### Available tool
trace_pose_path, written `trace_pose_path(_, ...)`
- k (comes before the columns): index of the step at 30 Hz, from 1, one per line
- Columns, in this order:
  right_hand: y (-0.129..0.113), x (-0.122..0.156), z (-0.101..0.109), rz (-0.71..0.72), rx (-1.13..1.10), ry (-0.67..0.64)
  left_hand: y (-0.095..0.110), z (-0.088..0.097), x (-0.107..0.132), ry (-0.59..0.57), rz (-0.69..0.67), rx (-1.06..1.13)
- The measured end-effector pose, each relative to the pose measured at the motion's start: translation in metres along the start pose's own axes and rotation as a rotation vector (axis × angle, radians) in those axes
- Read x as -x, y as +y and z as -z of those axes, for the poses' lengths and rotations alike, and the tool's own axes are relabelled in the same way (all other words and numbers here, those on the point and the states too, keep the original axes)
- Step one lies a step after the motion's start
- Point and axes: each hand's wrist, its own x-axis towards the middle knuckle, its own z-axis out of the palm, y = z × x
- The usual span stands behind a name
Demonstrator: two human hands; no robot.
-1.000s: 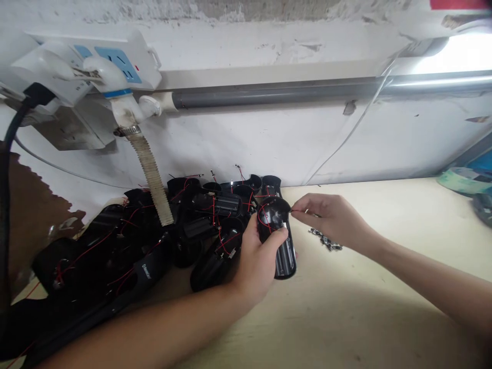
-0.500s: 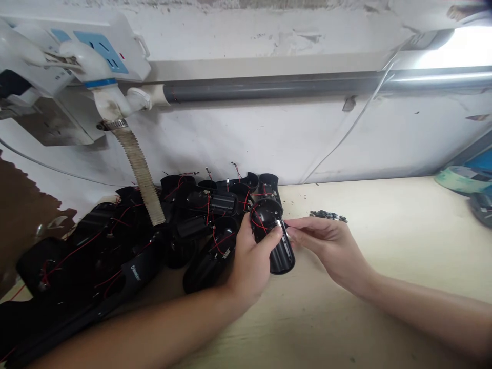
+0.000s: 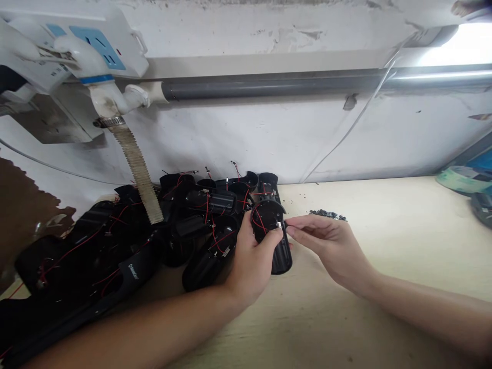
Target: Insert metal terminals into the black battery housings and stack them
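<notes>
My left hand [image 3: 253, 256] is wrapped round a black plastic housing [image 3: 282, 256], hollow and rounded, with a red wire inside. The left thumb presses beside a small white connector [image 3: 279, 224] on the housing. At the housing's right edge, my right hand [image 3: 326, 238] pinches with thumb and forefinger; whatever is between those fingertips is too small to make out. A little pile of small dark parts [image 3: 328, 214] lies on the table just behind the right hand.
Several similar black housings [image 3: 209, 256] with red wires are heaped at the left. A ribbed hose [image 3: 138, 174] hangs down into the heap from a white pipe fitting. Behind the table [image 3: 403, 230] stands a wall with a grey pipe [image 3: 269, 87]. Tape rolls [image 3: 461, 179] sit far right.
The housing has turned slightly in my left hand, and the left thumb sits a little lower by the connector. My right hand stays pinched at the same edge. The view has shifted slightly.
</notes>
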Motion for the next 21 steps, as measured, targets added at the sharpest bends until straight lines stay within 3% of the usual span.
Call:
trace_pose_path(5,0.0022,-0.0032,0.0018,-0.074,-0.067,-0.037,-0.0016,0.0008,-0.0019,0.013,-0.031,-0.046)
trace_pose_path(14,-0.0016,0.0010,0.0053,-0.029,0.130,-0.011,-0.0018,0.0012,-0.0011,-0.010,-0.058,-0.067)
trace_pose_path(21,-0.0022,0.0009,0.0039,-0.029,0.054,-0.039,-0.0052,0.0029,-0.0009,-0.010,-0.091,-0.081)
